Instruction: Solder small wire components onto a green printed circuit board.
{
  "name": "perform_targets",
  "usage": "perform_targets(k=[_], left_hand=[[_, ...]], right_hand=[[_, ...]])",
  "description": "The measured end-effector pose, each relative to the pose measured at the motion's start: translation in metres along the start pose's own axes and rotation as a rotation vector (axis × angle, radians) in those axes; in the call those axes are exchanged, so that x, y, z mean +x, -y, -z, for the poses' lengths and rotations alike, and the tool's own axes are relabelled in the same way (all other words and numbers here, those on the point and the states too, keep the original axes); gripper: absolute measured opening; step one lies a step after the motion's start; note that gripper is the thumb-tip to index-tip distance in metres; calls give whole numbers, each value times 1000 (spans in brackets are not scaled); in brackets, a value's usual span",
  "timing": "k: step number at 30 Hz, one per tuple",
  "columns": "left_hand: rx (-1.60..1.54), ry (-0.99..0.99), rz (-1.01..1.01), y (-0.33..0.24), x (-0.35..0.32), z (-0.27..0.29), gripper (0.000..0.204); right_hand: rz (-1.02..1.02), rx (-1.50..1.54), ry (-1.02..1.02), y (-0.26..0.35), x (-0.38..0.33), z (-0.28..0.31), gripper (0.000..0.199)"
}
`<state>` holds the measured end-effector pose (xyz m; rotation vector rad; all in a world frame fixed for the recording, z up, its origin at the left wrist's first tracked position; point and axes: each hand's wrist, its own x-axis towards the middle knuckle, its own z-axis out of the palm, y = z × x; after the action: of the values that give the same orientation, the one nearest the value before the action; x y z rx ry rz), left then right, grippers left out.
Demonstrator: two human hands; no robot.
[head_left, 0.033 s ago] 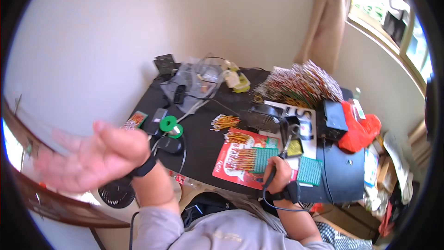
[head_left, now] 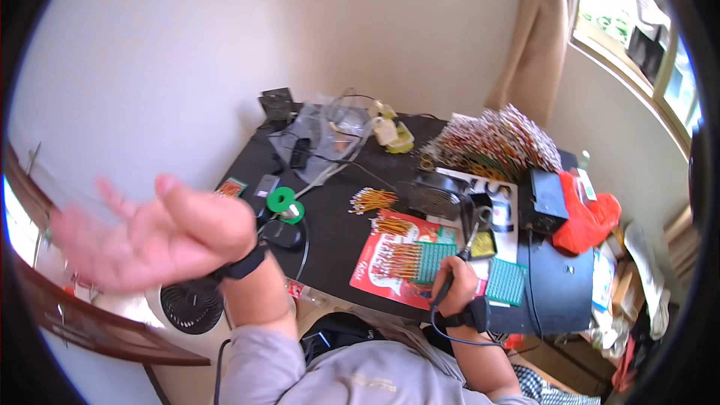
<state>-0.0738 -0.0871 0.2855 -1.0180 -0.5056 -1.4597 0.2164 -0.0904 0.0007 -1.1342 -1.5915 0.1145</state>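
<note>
My right hand (head_left: 457, 286) is closed round the handle of a soldering iron (head_left: 448, 290), whose tip end points up toward the iron's stand. Just left of this hand, a green perforated circuit board (head_left: 437, 261) lies on a red printed card (head_left: 365, 274). A row of orange-yellow wired parts (head_left: 401, 260) runs along the board's left side. A second green board (head_left: 506, 282) sits to the right of the hand. Raised in the air off the table's left edge, my left hand (head_left: 161, 236) is blurred, its fingers apart and nothing in it.
A green solder spool (head_left: 283, 202) stands at the table's left. Loose wired parts (head_left: 373, 199) lie mid-table, with a large wire bundle (head_left: 499, 139) at the back right. Beside a black box (head_left: 544, 199) sits a red plastic bag (head_left: 589, 214). A fan (head_left: 193, 306) stands below my left hand.
The whole view has shifted slightly, so the table appears a little farther right and lower. My left hand's fingers have moved a little. The right hand keeps its grip on the soldering iron.
</note>
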Motion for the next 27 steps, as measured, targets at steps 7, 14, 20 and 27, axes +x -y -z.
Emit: perform_targets(k=[7,14,20,27], left_hand=[[-152,397,-50,-18,9,-12,31],[-139,477,-53,-38,-16,31,23],[-360,549,396,-98,-43,45,16],[-1068,1234,578,-112,-29,57,51]], right_hand=[[-85,12,-21,-2,-11,-13,14],[-66,-56,-4,14,-13,-18,12],[5,-98,19,-2,1,-10,17],[2,-13,64,-9,11,-15,27]])
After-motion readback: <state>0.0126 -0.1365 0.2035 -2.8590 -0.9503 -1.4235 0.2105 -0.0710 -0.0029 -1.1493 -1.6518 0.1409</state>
